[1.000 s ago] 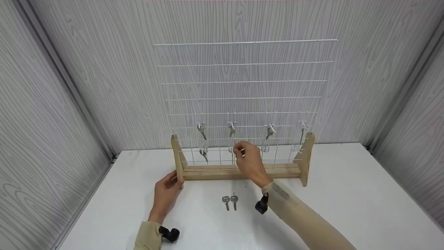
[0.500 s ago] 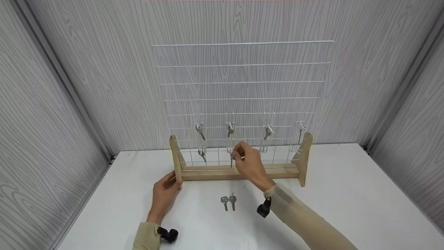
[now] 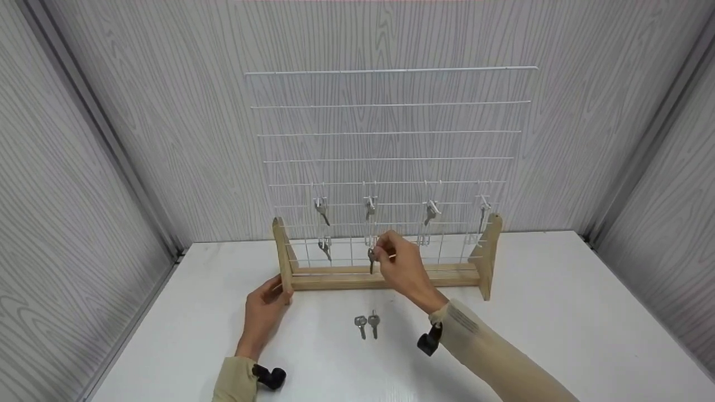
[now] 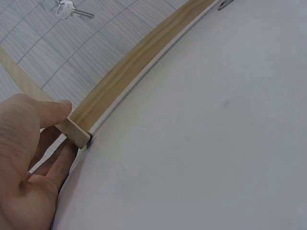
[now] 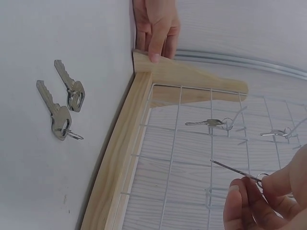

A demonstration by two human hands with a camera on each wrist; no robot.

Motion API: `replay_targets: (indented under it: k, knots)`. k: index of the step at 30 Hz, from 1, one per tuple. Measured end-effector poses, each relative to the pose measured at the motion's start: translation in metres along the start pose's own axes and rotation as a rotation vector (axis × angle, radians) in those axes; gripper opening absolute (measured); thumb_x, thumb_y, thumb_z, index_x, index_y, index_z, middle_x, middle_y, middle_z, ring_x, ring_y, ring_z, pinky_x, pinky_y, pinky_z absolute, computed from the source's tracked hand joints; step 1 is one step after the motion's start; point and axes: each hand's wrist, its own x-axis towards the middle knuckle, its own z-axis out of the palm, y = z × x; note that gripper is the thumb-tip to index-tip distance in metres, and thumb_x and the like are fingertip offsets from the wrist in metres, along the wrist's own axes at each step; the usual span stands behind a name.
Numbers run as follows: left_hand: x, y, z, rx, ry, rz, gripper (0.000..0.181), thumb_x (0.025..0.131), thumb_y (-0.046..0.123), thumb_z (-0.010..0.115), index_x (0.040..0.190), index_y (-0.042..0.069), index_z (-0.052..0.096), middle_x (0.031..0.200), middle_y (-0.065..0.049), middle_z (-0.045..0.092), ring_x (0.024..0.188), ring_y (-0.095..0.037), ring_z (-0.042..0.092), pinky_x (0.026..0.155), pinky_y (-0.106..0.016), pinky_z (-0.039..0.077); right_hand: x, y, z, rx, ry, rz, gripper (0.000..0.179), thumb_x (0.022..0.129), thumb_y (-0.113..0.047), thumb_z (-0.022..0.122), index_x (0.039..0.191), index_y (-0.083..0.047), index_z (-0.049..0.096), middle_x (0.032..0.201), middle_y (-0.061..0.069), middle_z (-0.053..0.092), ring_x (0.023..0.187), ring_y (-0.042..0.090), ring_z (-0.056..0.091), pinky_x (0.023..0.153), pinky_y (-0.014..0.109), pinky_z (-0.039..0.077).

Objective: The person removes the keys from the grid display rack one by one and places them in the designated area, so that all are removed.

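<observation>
My left hand (image 3: 263,314) gripped the left end of the rack (image 3: 335,283) while my right hand (image 3: 403,265), pinching 1 key (image 3: 371,261) before the rack, had just dipped slightly, leaving it apparently unhung.

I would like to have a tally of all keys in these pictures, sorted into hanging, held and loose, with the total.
Hanging keys on the rack: 5
Held key in the right hand: 1
Loose keys on the table: 2
Total: 8
</observation>
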Motion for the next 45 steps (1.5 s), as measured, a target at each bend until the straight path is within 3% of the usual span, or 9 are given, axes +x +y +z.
replay_targets:
  k: [9,21,35,45]
  knots:
    - [0.002,0.000,-0.001,0.013,0.002,-0.007,0.053,0.102,0.010,0.072,0.152,0.005,0.058,0.150,-0.021,0.062,0.140,-0.036,0.060,0.099,-0.023,0.061,-0.003,-0.001,-0.005,-0.028,-0.021,-0.004,0.005,0.106,-0.001,0.062,0.105,-0.003,0.067,0.095,0.011,0.075,0.082,0.016,0.072,0.072,0.028,0.063]
    - [0.002,0.001,-0.001,0.022,-0.005,-0.035,0.054,0.103,0.011,0.071,0.154,0.006,0.055,0.154,-0.021,0.058,0.144,-0.035,0.056,0.101,-0.023,0.060,-0.014,0.008,-0.009,-0.015,-0.044,0.040,0.004,0.105,-0.003,0.065,0.105,-0.003,0.069,0.095,0.010,0.075,0.087,0.032,0.075,0.073,0.028,0.062]
    - [0.001,0.001,-0.001,0.021,-0.012,-0.016,0.053,0.103,0.010,0.071,0.153,0.007,0.057,0.151,-0.020,0.061,0.140,-0.034,0.060,0.100,-0.022,0.060,-0.031,0.027,-0.009,-0.026,-0.060,0.093,0.004,0.103,-0.003,0.068,0.104,-0.003,0.072,0.095,0.010,0.076,0.080,0.015,0.071,0.069,0.024,0.061]
    - [0.000,0.000,0.000,0.038,0.002,0.020,0.053,0.102,0.009,0.072,0.153,0.002,0.056,0.152,-0.024,0.059,0.142,-0.041,0.057,0.101,-0.025,0.061,-0.037,0.037,-0.007,-0.036,-0.067,0.113,0.004,0.102,-0.002,0.069,0.101,-0.002,0.073,0.093,0.006,0.077,0.083,0.025,0.075,0.072,0.024,0.061]
